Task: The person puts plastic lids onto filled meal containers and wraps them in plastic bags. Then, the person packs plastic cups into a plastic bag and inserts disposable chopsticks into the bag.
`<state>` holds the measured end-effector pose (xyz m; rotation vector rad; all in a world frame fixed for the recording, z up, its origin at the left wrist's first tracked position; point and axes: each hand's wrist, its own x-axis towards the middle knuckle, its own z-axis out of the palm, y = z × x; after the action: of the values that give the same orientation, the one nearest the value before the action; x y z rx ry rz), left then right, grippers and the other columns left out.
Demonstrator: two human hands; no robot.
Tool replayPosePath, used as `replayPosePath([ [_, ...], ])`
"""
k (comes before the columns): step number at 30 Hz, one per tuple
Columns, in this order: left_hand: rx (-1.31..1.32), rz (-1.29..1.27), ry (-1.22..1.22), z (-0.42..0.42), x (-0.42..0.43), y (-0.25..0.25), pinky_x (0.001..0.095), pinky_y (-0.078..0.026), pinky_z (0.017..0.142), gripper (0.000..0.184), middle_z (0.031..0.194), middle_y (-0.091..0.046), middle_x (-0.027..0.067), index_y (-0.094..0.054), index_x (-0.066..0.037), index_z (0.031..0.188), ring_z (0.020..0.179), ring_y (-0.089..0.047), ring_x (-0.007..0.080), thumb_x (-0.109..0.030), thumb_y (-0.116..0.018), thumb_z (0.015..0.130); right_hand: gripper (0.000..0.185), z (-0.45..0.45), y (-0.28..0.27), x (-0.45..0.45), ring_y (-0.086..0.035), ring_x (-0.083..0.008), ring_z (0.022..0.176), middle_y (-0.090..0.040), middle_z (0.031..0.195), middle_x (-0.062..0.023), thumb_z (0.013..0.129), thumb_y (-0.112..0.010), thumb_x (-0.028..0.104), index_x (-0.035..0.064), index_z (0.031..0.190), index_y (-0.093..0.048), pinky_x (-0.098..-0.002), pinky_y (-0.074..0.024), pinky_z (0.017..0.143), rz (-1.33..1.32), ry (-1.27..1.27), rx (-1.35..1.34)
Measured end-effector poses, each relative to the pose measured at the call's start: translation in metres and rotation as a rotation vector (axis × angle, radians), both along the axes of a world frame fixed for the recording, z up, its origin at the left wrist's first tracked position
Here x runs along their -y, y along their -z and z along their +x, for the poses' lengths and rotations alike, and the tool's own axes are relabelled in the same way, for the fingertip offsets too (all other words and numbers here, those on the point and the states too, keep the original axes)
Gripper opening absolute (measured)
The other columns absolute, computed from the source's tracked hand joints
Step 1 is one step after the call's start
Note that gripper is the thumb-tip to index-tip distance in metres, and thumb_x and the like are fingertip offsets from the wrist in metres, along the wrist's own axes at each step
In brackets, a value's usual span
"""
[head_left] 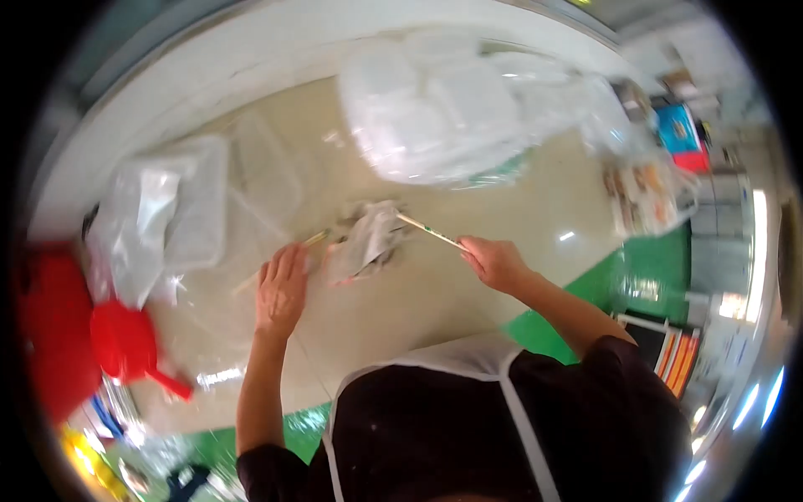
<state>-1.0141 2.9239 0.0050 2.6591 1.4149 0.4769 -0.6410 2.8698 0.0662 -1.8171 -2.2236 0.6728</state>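
Note:
A crumpled greyish-white cloth [372, 238] lies on the pale tabletop in front of me. My right hand [500, 263] is closed round one end of a thin pale stick [431, 231] with green marks, and its far tip meets the cloth. Left of the cloth, my left hand [283, 289] has its back toward me, its fingers over a second thin stick [316, 238] that shows on both sides of the hand. The thumb is hidden and this stick is partly blurred.
A large plastic bag of white containers [435, 109] sits at the back. At left are a translucent plastic box [205, 201] and a red dipper [125, 341] beside a larger red container [54, 326]. A printed carrier bag [648, 197] stands at right, near a green surface [652, 272].

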Motion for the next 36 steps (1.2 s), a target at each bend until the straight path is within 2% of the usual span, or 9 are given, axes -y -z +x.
replayPosePath([
  [7,-0.257,-0.017,-0.232,-0.032,-0.015,0.013,0.0455,-0.035,0.092,0.034,0.124,-0.047,0.0044,-0.053,-0.015,0.115,0.117,-0.042,0.0256,-0.011,-0.053,0.082,0.022,0.099,0.019,-0.082,-0.051,-0.0132,0.065,-0.053,0.077,-0.0086,0.092,-0.047,0.028,0.0069,0.090,-0.053,-0.0261,-0.0417,0.054,0.336,0.851,-0.864],
  [9,-0.354,-0.048,-0.269,-0.022,-0.009,0.007,0.0488,-0.034,0.094,0.036,0.127,-0.045,0.0045,-0.052,-0.014,0.117,0.119,-0.040,0.0256,-0.008,-0.051,0.082,0.019,0.085,0.043,-0.125,-0.054,-0.0138,0.073,-0.057,0.079,-0.0010,0.089,-0.053,0.026,0.0077,0.094,-0.055,-0.0290,-0.0433,0.059,0.248,0.761,-1.116],
  [12,-0.454,-0.059,-0.374,0.004,0.001,0.016,0.0536,-0.030,0.098,0.041,0.131,-0.041,0.0043,-0.048,-0.012,0.121,0.122,-0.038,0.0257,-0.003,-0.048,0.081,0.009,0.010,0.077,-0.132,-0.055,-0.0199,0.070,-0.056,0.075,-0.0082,0.084,-0.057,0.016,0.0073,0.083,-0.055,-0.0338,-0.0425,0.062,0.697,0.432,-0.461],
  [13,-0.481,-0.057,-0.409,0.015,0.004,0.020,0.0551,-0.029,0.099,0.043,0.132,-0.040,0.0042,-0.046,-0.011,0.122,0.123,-0.037,0.0258,-0.002,-0.047,0.080,0.008,-0.010,0.054,-0.112,-0.056,-0.0234,0.083,-0.057,0.091,-0.0112,0.086,-0.054,0.014,0.0075,0.084,-0.057,-0.0348,-0.0441,0.071,0.199,0.423,-0.643],
  [17,-0.499,-0.191,-0.543,0.047,0.010,0.013,0.0567,-0.027,0.100,0.045,0.129,-0.044,0.0032,-0.042,-0.008,0.125,0.121,-0.038,0.0245,-0.002,-0.047,0.080,0.014,-0.055,0.055,-0.073,-0.053,-0.0281,0.101,-0.052,0.114,-0.0130,0.087,-0.053,0.018,0.0070,0.090,-0.060,-0.0375,-0.0438,0.084,0.025,-0.014,-0.712],
  [24,-0.569,-0.006,-0.587,0.067,-0.004,0.011,0.0537,-0.031,0.095,0.024,0.093,-0.054,-0.0003,-0.056,-0.017,0.101,0.099,-0.049,0.0203,-0.008,-0.053,0.079,0.018,0.095,0.070,-0.027,-0.058,-0.0119,0.081,-0.061,0.091,-0.0039,0.089,-0.050,0.017,0.0036,0.100,-0.056,-0.0268,-0.0472,0.067,-0.055,0.166,-1.143],
  [28,-0.559,0.080,-0.556,0.064,-0.013,0.027,0.0551,-0.028,0.095,0.007,0.087,-0.054,-0.0004,-0.058,-0.016,0.084,0.097,-0.049,0.0193,-0.013,-0.056,0.078,0.015,0.244,0.068,-0.100,-0.054,-0.0114,0.068,-0.053,0.079,0.0005,0.088,-0.053,0.021,0.0117,0.100,-0.051,-0.0252,-0.0449,0.058,0.221,1.133,-1.460],
  [32,-0.590,0.185,-0.477,0.061,0.000,0.034,0.0539,-0.027,0.095,0.006,0.085,-0.054,-0.0002,-0.058,-0.016,0.083,0.096,-0.049,0.0195,-0.013,-0.056,0.078,0.021,0.298,0.063,-0.196,-0.052,-0.0147,0.062,-0.050,0.072,-0.0020,0.080,-0.062,0.020,0.0118,0.096,-0.051,-0.0289,-0.0450,0.054,0.264,0.935,-1.992],
  [36,-0.692,0.080,-0.470,0.073,0.001,0.020,0.0531,-0.027,0.095,0.006,0.085,-0.055,0.0004,-0.057,-0.015,0.083,0.097,-0.050,0.0202,-0.012,-0.055,0.078,0.015,0.129,0.018,-0.247,-0.053,-0.0195,0.077,-0.054,0.085,-0.0071,0.083,-0.057,0.023,0.0097,0.089,-0.059,-0.0328,-0.0431,0.070,0.405,0.486,-1.244],
])
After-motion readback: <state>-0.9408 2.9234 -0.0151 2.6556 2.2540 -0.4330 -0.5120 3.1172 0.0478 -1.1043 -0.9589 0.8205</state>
